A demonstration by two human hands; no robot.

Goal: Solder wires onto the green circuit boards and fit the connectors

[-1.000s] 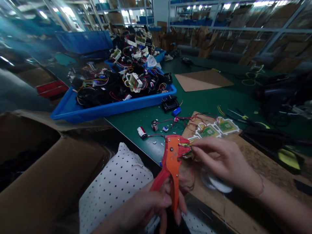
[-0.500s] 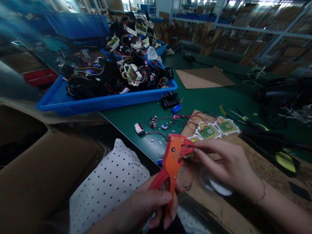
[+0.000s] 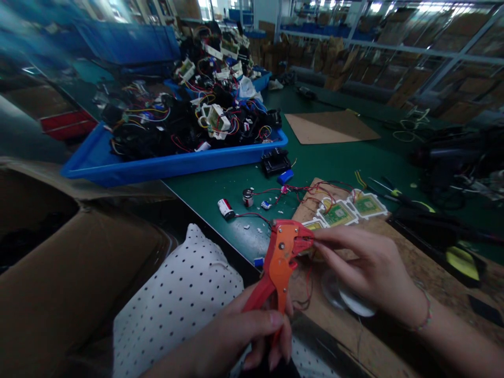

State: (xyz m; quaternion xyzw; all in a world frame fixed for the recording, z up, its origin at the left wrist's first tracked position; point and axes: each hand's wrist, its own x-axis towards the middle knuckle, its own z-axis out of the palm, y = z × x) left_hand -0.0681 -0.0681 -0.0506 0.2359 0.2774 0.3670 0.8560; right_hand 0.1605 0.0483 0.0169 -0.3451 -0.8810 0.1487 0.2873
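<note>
My left hand (image 3: 262, 328) is closed around the handles of a red and orange wire stripper (image 3: 282, 262), held upright over the table edge. At its jaws, the thumb and forefinger of my right hand (image 3: 362, 257) pinch the end of a thin wire, mostly hidden by the fingers. Red and dark wires (image 3: 307, 289) hang below that hand. Just beyond the stripper lie a white and red battery cell (image 3: 226, 208) with a red lead and a second cell (image 3: 248, 197) standing upright. Framed green circuit boards (image 3: 337, 212) rest on a brown board (image 3: 311, 197) past my right hand.
A blue tray (image 3: 177, 167) heaped with wired parts stands at the back left. A black battery holder (image 3: 274, 161) and a blue piece (image 3: 285, 176) lie before it. Pliers (image 3: 394, 192) are at the right, a cardboard sheet (image 3: 328, 127) behind, an open carton (image 3: 90, 252) at left.
The wire stripper has shifted slightly down and right with my left hand. My right hand keeps its pinch at the jaws.
</note>
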